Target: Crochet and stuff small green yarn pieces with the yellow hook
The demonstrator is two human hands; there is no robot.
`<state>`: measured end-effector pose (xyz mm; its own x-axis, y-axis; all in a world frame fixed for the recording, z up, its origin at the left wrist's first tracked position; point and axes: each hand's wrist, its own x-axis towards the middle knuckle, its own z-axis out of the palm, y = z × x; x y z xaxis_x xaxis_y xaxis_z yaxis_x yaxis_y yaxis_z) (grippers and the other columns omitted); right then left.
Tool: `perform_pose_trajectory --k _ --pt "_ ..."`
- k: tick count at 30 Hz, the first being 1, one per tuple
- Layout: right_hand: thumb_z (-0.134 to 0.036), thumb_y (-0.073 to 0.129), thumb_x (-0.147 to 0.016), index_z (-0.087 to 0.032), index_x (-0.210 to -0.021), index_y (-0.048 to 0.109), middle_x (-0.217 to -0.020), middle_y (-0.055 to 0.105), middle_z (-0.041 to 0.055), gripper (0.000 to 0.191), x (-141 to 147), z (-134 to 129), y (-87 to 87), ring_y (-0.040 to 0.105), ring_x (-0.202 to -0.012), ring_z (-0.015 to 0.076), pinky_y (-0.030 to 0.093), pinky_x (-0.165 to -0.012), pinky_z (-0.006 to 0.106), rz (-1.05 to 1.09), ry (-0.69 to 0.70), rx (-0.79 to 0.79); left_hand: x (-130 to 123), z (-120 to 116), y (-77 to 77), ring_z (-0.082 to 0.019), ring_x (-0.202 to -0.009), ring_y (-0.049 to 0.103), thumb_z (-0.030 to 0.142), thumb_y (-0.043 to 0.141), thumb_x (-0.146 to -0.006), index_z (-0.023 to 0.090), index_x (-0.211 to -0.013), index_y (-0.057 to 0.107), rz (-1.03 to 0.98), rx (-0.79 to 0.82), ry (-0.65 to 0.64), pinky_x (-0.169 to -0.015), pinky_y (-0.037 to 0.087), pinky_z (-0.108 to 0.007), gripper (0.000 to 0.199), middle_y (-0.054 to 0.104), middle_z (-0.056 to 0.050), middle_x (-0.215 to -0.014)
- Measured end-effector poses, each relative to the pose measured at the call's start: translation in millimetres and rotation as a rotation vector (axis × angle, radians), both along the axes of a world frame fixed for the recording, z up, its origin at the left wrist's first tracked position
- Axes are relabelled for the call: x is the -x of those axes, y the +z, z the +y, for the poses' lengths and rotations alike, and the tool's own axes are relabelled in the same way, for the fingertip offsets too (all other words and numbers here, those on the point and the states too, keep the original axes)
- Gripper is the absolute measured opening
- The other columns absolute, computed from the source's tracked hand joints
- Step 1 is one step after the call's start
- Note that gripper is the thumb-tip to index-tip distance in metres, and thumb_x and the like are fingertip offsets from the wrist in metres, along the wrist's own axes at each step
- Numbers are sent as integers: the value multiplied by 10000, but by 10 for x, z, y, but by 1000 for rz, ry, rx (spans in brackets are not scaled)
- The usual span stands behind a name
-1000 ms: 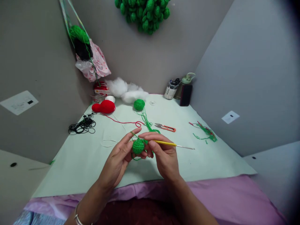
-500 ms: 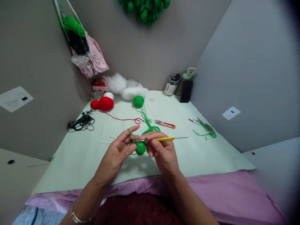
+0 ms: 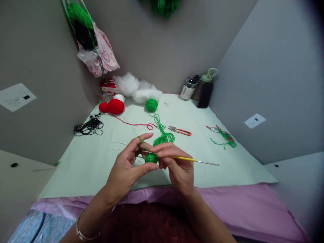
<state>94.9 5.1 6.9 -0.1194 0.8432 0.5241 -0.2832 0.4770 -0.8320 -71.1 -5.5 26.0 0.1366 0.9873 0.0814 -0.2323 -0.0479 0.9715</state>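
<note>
Between my two hands sits a small green crocheted ball [image 3: 151, 158]. My left hand [image 3: 131, 162] grips it, thumb along its near side, with a strand of green yarn [image 3: 143, 143] running over the raised index finger. A crochet hook [image 3: 184, 158] with a yellow handle is pinched in my right hand [image 3: 176, 163]; its thin metal tip lies at the top of the ball, and its other metal end points right. Just beyond my fingers, a loose bundle of green yarn [image 3: 164, 137] leads back to a wound green yarn ball [image 3: 151, 105].
Orange thread snips [image 3: 180, 131] lie past my right hand. A red stuffed shape [image 3: 112, 106], white stuffing [image 3: 136, 89] and black cord [image 3: 89, 126] are at the left and back. Yarn scraps [image 3: 225, 136] lie right; a phone [image 3: 205, 95] leans on a bottle [image 3: 209, 75].
The hook has tilted, its right end now lower and further out. My left thumb has stretched across the ball's near side. The whole view has shifted slightly.
</note>
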Motion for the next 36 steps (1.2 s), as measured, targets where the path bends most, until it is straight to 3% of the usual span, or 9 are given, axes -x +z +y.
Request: perform_pose_trajectory --k 4,8,10,16,22,28,36 --pt "-254 619 -1025 -389 -1072 810 -1111 790 17 239 33 -61 -14 647 -685 134 558 -585 310 9 -75 -21 -25 -46 23 -198 -955 629 215 925 -720 290 -1318 699 32 -32 90 -946 489 -323 643 716 -11 -977" --pt "-186 606 -1023 -385 -1106 808 -1125 787 29 296 66 -138 -5 686 -808 156 575 -643 316 18 -153 -56 -87 -105 29 -197 -957 648 234 944 -700 296 -1267 727 43 -41 178 -936 507 -309 611 700 0 -937" --pt "-194 612 -1023 -383 -1095 809 -1120 786 26 282 61 -138 -1 686 -769 143 577 -645 313 51 -138 -52 -102 -115 28 -187 -946 658 245 935 -718 292 -1270 720 0 -39 153 -915 519 -296 594 707 0 -944" --pt "-321 669 -1003 -357 -995 796 -1034 808 -1 132 1 -41 21 613 -537 84 557 -610 299 207 88 111 -84 -66 31 -187 -976 672 270 912 -756 258 -1419 631 -162 19 -23 -936 525 -305 721 732 -20 -987" --pt "-334 664 -1001 -360 -999 810 -1073 816 25 148 -12 -108 28 652 -594 129 579 -615 339 70 -92 36 -105 -80 -13 -161 -951 656 226 908 -763 299 -1446 619 -122 -33 96 -939 518 -282 745 712 2 -981" --pt "-343 627 -1023 -339 -1020 789 -1035 813 21 162 -109 -85 63 673 -631 136 590 -630 341 73 20 22 -65 -88 -6 -152 -924 666 228 873 -814 329 -1414 648 -133 -47 -58 -918 528 -274 649 748 3 -991" --pt "-284 575 -1047 -324 -1074 776 -1040 809 26 207 -231 -114 159 716 -754 174 608 -714 392 -19 15 -17 -26 -108 39 -175 -987 683 215 846 -845 343 -1505 575 -13 -83 -65 -1001 513 -312 725 761 -13 -1034"
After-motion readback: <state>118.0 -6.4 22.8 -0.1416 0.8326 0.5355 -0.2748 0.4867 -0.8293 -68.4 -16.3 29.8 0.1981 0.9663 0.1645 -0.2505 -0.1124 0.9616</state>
